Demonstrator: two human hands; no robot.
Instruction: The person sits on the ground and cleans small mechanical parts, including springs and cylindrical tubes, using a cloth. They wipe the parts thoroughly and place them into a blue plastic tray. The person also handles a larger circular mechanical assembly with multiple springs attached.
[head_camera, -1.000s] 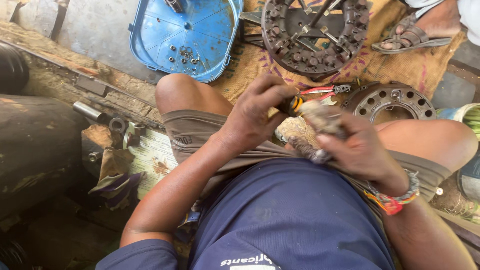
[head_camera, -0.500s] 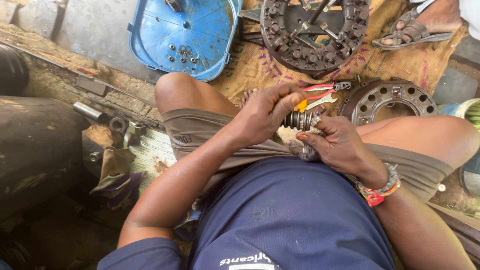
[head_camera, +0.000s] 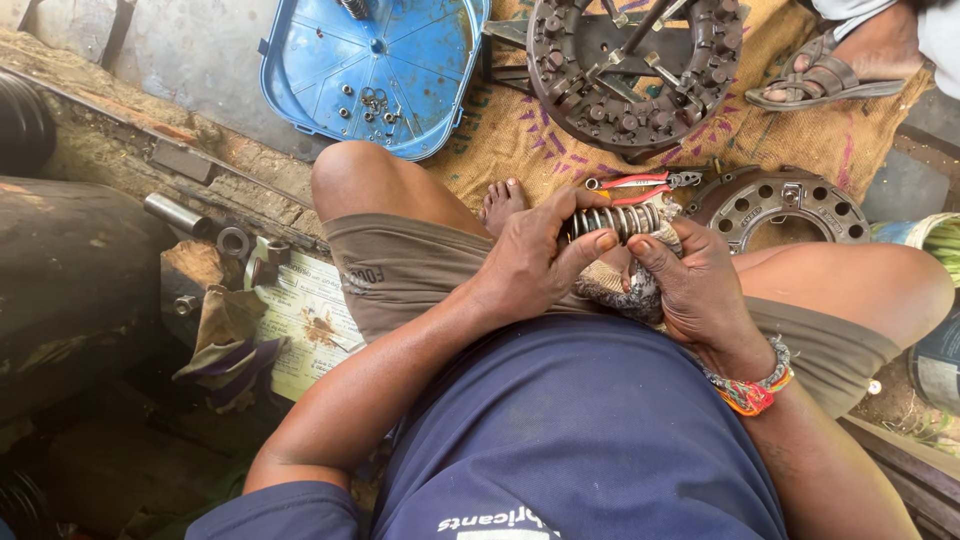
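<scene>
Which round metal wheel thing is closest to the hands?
The smaller holed metal ring, right beside the right hand. The bigger disc lies farther up the sacking.

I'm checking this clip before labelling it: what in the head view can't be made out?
- Coil spring: its ends are covered by the left hand and right hand.
- Rag: mostly hidden under both hands.
- Small fasteners in the blue tray: too small to identify.
- Clutch plate: cut off by the top edge.
- Sandalled foot: its owner is out of frame.
</scene>
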